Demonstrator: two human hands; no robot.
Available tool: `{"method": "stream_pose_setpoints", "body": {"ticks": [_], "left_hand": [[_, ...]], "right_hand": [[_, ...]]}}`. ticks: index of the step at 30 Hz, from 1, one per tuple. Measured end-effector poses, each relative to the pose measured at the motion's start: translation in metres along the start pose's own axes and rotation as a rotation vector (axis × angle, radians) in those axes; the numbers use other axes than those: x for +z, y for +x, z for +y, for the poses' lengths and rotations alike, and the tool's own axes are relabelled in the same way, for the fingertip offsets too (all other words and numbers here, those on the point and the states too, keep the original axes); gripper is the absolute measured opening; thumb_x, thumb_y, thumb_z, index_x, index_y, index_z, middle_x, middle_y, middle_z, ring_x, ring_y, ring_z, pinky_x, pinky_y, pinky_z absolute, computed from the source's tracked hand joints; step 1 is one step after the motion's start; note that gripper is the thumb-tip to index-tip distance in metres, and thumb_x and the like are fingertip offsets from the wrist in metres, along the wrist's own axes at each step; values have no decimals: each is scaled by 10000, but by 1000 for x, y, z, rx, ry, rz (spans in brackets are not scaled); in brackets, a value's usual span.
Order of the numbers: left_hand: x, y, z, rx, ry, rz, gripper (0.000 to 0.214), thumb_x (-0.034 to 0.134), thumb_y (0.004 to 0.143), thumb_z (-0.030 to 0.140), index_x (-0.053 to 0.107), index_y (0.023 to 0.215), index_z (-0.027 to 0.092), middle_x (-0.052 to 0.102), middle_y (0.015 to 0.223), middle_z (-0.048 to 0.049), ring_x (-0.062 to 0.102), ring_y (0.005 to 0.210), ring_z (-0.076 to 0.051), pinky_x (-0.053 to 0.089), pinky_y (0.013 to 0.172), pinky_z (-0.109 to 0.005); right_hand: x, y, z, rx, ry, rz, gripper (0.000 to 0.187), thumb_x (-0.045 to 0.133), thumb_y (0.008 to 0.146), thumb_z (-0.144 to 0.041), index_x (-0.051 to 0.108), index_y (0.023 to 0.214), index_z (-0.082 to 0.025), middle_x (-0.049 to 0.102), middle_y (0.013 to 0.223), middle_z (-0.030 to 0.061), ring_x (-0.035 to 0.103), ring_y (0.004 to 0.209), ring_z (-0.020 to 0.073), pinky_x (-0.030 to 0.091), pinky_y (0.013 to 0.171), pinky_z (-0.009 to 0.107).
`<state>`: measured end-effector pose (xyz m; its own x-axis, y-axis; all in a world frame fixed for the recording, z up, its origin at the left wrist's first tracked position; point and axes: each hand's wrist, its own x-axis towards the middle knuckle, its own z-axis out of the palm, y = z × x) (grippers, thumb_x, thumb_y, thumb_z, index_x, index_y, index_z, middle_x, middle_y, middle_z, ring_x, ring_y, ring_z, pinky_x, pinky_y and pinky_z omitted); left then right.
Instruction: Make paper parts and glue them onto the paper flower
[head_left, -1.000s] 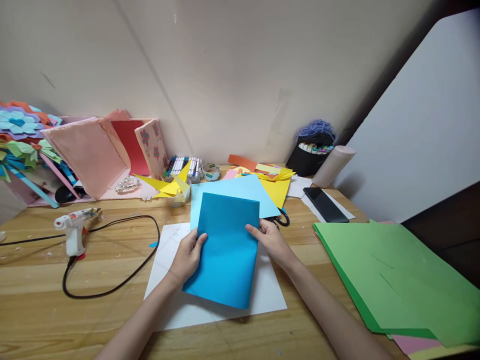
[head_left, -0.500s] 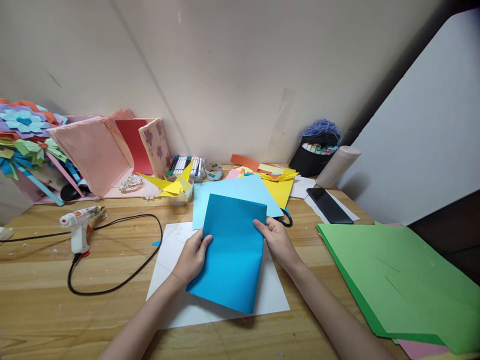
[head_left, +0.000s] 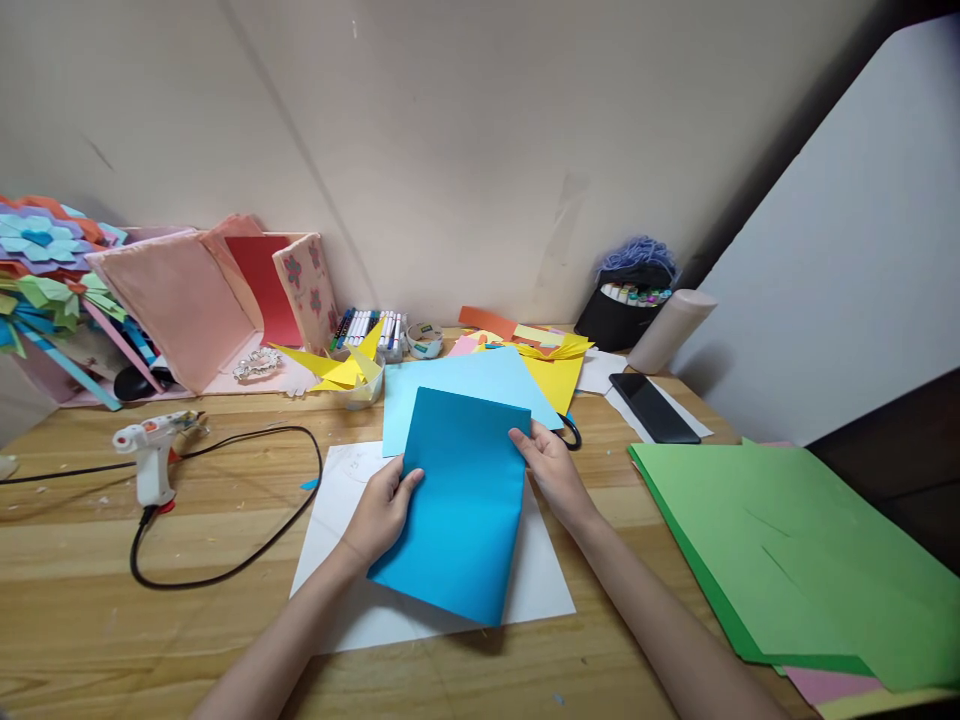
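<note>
A folded deep-blue sheet of paper is held slightly tilted above a white sheet on the wooden desk. My left hand grips its left edge, thumb on top. My right hand pinches the upper right edge near the corner. A light-blue sheet lies flat just behind it, with yellow paper further back. Black scissor handles peek out beside my right hand.
A white glue gun with a looping black cord lies at left. Green sheets are stacked at right, a black phone behind them. Markers, a tape roll, a pen holder and paper crafts line the wall.
My right hand has slid up the blue sheet's right edge toward the top corner. The left hand and the sheet have barely moved.
</note>
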<state>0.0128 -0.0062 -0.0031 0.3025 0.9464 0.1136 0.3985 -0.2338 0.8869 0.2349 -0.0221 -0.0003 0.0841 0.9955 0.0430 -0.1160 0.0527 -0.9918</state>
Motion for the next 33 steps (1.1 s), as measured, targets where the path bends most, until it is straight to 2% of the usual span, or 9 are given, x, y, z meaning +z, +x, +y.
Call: {"method": "stream_pose_setpoints", "body": {"ticks": [5, 10, 13, 19, 24, 26, 28, 30, 33], "left_hand": [[-2, 2, 1, 19, -10, -30, 261, 451, 818, 400, 490, 669, 189, 543, 646, -10, 490, 618, -168, 397, 597, -272], [-8, 5, 0, 8, 26, -93, 278, 443, 815, 426, 517, 702, 183, 580, 704, -27, 512, 664, -186, 409, 640, -287], [-12, 7, -2, 23, 58, -123, 294, 438, 814, 432, 506, 673, 184, 565, 674, -17, 498, 640, -179, 399, 619, -279], [-23, 13, -3, 1, 85, -127, 333, 483, 766, 483, 498, 615, 186, 554, 619, -10, 485, 599, -178, 390, 581, -276], [-24, 14, -3, -8, 87, -138, 346, 496, 745, 501, 498, 597, 189, 569, 620, -12, 493, 598, -181, 401, 588, -280], [-22, 14, -4, -25, 58, -101, 336, 506, 736, 497, 509, 600, 189, 581, 625, -16, 504, 606, -188, 410, 591, -285], [-20, 14, -4, -42, 33, -42, 322, 513, 729, 489, 515, 602, 193, 590, 623, -21, 518, 627, -201, 421, 604, -293], [-18, 14, -5, -37, 29, 12, 306, 514, 730, 473, 512, 597, 198, 585, 608, -22, 529, 644, -211, 427, 616, -297], [-15, 13, -5, -18, 49, 44, 285, 495, 749, 453, 517, 629, 196, 595, 642, -27, 540, 662, -213, 433, 638, -304]], "right_hand": [[-4, 3, -2, 42, -19, -13, 379, 613, 708, -538, 604, 902, -213, 671, 850, 35, 617, 806, 216, 478, 734, 330], [-14, 7, -2, 73, -67, -33, 408, 619, 670, -578, 536, 654, -179, 568, 589, -12, 528, 568, 140, 431, 560, 263], [-15, 7, -1, 49, -97, -39, 433, 624, 670, -567, 476, 557, -175, 515, 533, -23, 473, 513, 114, 395, 522, 244], [-9, 5, 2, 108, -23, -20, 448, 571, 679, -623, 512, 560, -195, 564, 545, -3, 547, 532, 168, 465, 563, 305], [-7, 4, 4, 115, 28, 24, 468, 549, 693, -622, 489, 532, -187, 555, 533, -3, 532, 513, 151, 457, 527, 286], [-7, 3, 4, 152, 29, -39, 411, 600, 667, -591, 553, 652, -182, 593, 592, -7, 564, 559, 150, 472, 558, 278], [-6, 2, 5, 214, -9, -195, 400, 664, 627, -544, 594, 765, -175, 625, 647, -4, 596, 612, 157, 482, 591, 277], [-4, 2, 8, 252, -66, -304, 393, 684, 611, -524, 604, 734, -160, 630, 639, 3, 598, 610, 155, 474, 598, 272], [0, 1, 13, 240, -95, -236, 397, 648, 636, -553, 574, 638, -163, 615, 601, 1, 570, 568, 147, 450, 578, 265]]}}
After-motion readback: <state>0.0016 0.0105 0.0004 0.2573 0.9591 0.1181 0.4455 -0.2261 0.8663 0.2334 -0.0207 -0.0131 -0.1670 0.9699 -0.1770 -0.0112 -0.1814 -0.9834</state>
